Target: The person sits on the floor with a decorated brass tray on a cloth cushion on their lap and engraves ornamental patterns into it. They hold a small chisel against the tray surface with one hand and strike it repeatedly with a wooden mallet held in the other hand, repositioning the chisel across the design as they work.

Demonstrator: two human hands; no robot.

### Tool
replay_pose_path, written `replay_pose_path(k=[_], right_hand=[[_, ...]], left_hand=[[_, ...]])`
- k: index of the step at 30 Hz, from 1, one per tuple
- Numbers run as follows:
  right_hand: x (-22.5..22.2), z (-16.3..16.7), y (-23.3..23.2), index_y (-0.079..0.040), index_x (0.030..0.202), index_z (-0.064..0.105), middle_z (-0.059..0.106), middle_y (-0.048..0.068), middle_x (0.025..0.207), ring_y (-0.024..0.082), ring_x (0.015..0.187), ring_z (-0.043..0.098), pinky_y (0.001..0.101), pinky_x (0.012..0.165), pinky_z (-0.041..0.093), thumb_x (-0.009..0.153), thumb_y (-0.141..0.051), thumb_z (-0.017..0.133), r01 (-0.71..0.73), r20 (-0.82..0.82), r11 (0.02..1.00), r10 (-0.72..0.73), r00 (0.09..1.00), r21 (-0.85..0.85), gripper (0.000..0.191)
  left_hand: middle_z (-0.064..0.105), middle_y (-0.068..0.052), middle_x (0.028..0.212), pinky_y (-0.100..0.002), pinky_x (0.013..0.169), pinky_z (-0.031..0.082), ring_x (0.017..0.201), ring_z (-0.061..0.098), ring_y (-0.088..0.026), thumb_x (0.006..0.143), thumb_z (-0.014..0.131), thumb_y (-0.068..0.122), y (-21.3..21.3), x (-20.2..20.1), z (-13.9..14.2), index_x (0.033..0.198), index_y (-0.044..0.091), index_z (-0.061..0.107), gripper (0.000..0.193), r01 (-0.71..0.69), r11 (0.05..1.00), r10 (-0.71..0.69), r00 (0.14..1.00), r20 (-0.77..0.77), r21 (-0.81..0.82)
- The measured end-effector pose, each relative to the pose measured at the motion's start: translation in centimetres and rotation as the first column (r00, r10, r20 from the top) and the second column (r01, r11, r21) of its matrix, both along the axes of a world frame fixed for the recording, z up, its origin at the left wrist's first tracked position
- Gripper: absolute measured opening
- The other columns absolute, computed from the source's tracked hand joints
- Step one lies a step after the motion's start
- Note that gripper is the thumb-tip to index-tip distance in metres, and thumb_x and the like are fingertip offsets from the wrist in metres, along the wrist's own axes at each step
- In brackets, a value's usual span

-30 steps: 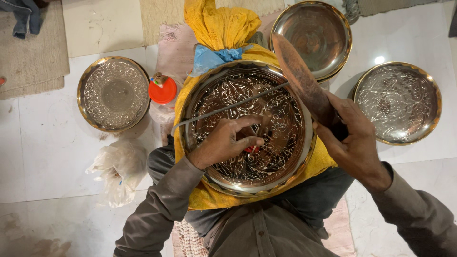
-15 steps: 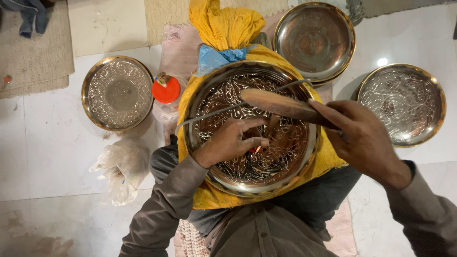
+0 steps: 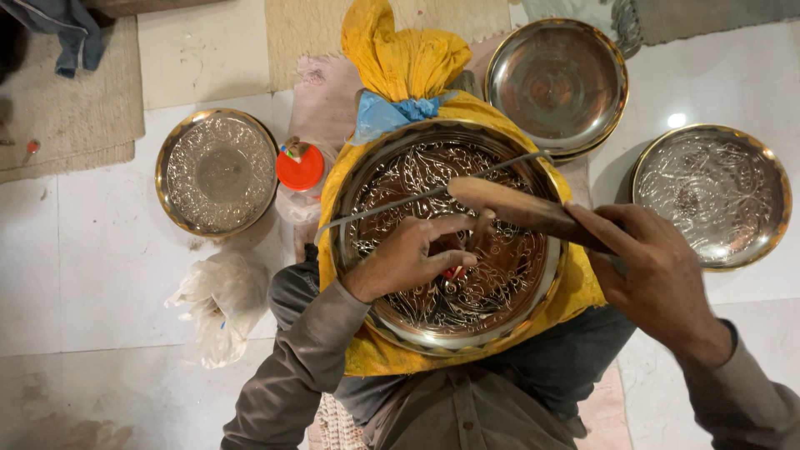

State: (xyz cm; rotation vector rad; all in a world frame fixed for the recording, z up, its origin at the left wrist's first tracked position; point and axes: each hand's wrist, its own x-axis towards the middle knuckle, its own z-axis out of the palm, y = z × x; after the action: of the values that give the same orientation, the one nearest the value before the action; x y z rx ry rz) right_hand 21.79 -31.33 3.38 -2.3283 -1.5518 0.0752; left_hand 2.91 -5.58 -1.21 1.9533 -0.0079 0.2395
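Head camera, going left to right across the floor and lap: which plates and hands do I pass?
Engraved plate on the floor → orange-capped bottle → left hand on the big engraved plate in the lap → wooden mallet → right hand → engraved plate at far right.

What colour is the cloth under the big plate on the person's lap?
Yellow. The cloth bunches up behind the plate, plain in the head view.

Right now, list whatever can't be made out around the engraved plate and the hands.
Head view only:
- Small tool under the left hand: fingers cover it, only a red bit shows.
- Wooden mallet: its grip end is buried in the right hand.
- Engraved plate: centre pattern hidden by the hands.
- Yellow cloth bundle: contents wrapped.
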Motion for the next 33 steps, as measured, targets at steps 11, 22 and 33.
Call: replay_pose_path(k=[11, 22, 33], right_hand=[[-0.4, -0.1, 0.6, -0.008, 0.150, 0.057, 0.064, 0.013, 0.109, 0.022, 0.094, 0.064, 0.0354, 0.081, 0.054, 0.092, -0.007, 0.073, 0.205, -0.386, 0.958, -0.114, 0.915, 0.202, 0.060], [0.2, 0.2, 0.8, -0.013, 0.145, 0.060, 0.067, 0.014, 0.112, 0.027, 0.094, 0.066, 0.0418, 0.080, 0.056, 0.087, -0.009, 0.075, 0.034, -0.090, 0.997, -0.028, 0.996, 0.064, 0.060], [-1.4, -0.8, -0.8, -0.006, 0.146, 0.058, 0.066, 0.016, 0.115, 0.027, 0.102, 0.067, 0.0367, 0.088, 0.054, 0.089, -0.005, 0.074, 0.211, -0.330, 0.956, -0.135, 0.934, 0.206, 0.058]], left_hand=[[0.079, -0.010, 0.088, -0.030, 0.070, 0.060, 0.074, 0.074, -0.012, 0.093, 0.077, 0.027, -0.1, 0.0, -0.3, 0.139, 0.009, 0.063, 0.051, -0.004, 0.993, -0.021, 0.979, -0.203, -0.121], [0.078, -0.018, 0.116, -0.032, 0.079, 0.061, 0.090, 0.074, -0.013, 0.093, 0.082, 0.027, -0.2, 0.3, -0.6, 0.136, 0.004, 0.064, 0.052, -0.013, 1.000, 0.012, 1.000, -0.023, -0.019], [0.070, -0.008, 0.132, -0.028, 0.082, 0.062, 0.094, 0.072, -0.011, 0.097, 0.072, 0.010, 0.4, -0.6, -0.1, 0.136, 0.002, 0.059, 0.041, -0.132, 0.880, 0.137, 0.990, -0.022, -0.456]])
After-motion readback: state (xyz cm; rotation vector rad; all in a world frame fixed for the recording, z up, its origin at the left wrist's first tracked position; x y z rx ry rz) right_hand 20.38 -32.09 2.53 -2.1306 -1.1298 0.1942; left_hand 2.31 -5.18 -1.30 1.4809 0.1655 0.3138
